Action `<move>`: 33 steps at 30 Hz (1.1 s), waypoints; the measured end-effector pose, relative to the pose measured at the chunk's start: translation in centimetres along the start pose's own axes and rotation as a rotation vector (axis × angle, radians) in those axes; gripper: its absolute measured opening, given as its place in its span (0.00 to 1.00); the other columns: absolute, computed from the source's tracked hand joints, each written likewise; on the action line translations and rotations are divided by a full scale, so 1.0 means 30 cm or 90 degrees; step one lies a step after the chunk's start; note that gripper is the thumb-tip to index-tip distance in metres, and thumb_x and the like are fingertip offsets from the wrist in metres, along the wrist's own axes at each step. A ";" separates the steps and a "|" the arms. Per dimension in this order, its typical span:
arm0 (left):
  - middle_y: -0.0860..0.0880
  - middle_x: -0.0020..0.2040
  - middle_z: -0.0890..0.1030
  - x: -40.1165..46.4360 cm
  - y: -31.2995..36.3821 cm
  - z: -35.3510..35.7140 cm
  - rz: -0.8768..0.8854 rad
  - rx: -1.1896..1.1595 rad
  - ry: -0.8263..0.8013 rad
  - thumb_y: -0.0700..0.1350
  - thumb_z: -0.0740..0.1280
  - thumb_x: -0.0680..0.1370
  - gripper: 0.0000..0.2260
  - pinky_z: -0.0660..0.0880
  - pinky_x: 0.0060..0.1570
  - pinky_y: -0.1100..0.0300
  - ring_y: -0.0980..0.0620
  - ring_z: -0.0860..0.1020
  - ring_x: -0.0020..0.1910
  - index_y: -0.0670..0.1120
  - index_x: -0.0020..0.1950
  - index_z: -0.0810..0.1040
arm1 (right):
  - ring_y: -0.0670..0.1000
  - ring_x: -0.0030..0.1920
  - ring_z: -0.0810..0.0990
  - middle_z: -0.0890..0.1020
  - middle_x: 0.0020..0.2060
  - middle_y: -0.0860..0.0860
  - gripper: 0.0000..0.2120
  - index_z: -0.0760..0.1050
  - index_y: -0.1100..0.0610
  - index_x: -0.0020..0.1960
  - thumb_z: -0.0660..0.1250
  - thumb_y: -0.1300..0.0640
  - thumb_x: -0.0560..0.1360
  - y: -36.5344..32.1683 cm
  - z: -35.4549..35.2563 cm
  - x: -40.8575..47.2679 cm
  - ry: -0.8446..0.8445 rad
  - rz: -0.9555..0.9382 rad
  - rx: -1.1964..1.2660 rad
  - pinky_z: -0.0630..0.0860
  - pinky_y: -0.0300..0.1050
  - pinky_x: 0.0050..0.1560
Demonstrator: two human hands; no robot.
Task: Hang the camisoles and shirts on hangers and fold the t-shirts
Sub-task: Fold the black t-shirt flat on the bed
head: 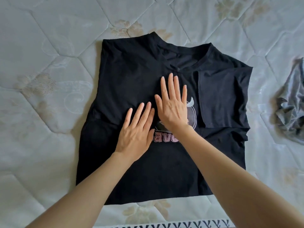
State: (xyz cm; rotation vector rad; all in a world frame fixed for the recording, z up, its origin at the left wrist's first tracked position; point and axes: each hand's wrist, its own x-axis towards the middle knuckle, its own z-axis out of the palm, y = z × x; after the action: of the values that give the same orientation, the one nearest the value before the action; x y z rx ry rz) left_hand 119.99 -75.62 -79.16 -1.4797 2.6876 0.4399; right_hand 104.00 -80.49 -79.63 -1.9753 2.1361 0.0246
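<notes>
Your quilted pale mattress (49, 79) carries the black t-shirt (125, 71) at its middle, both sleeves folded inward, your left hand (136, 134) and right hand (172, 107) pressing flat with fingers spread, bare mattress all around, crumpled grey garment (291, 102) at right edge.

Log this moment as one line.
step: folding black t-shirt | sides folded in | left hand flat on it | right hand flat on it

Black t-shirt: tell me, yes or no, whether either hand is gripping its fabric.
No: both the left hand and right hand lie flat with straight fingers on the black t-shirt.
</notes>
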 end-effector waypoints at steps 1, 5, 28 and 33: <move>0.43 0.80 0.53 -0.005 -0.001 0.003 0.001 0.014 -0.006 0.52 0.49 0.82 0.27 0.52 0.76 0.43 0.44 0.52 0.79 0.41 0.79 0.55 | 0.55 0.80 0.45 0.49 0.80 0.57 0.30 0.48 0.55 0.80 0.41 0.43 0.82 0.003 0.004 -0.010 -0.011 -0.005 -0.007 0.41 0.58 0.78; 0.42 0.80 0.53 -0.003 0.002 0.005 -0.004 0.037 -0.013 0.52 0.49 0.82 0.27 0.53 0.76 0.42 0.43 0.52 0.79 0.41 0.79 0.54 | 0.57 0.80 0.46 0.50 0.80 0.58 0.29 0.49 0.56 0.80 0.43 0.44 0.83 0.015 0.002 -0.016 -0.017 -0.029 -0.003 0.41 0.57 0.77; 0.45 0.76 0.66 -0.567 0.303 0.145 0.174 0.087 0.025 0.44 0.60 0.77 0.25 0.59 0.69 0.30 0.37 0.63 0.74 0.51 0.75 0.69 | 0.60 0.76 0.62 0.64 0.75 0.61 0.30 0.62 0.61 0.77 0.59 0.64 0.75 0.347 0.039 -0.957 -0.019 -0.256 -0.043 0.61 0.62 0.73; 0.43 0.77 0.64 -0.569 0.348 0.130 0.067 0.093 0.017 0.24 0.48 0.69 0.39 0.59 0.71 0.34 0.38 0.63 0.75 0.50 0.78 0.62 | 0.61 0.74 0.66 0.66 0.74 0.62 0.29 0.64 0.62 0.76 0.40 0.72 0.78 0.386 0.031 -0.964 -0.005 -0.311 -0.124 0.66 0.59 0.72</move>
State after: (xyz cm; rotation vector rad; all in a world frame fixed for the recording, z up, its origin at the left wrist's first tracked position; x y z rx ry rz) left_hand 120.18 -55.30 -77.62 -1.3204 2.7605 0.2243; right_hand 94.59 -50.90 -76.99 -2.5499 1.6432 0.1616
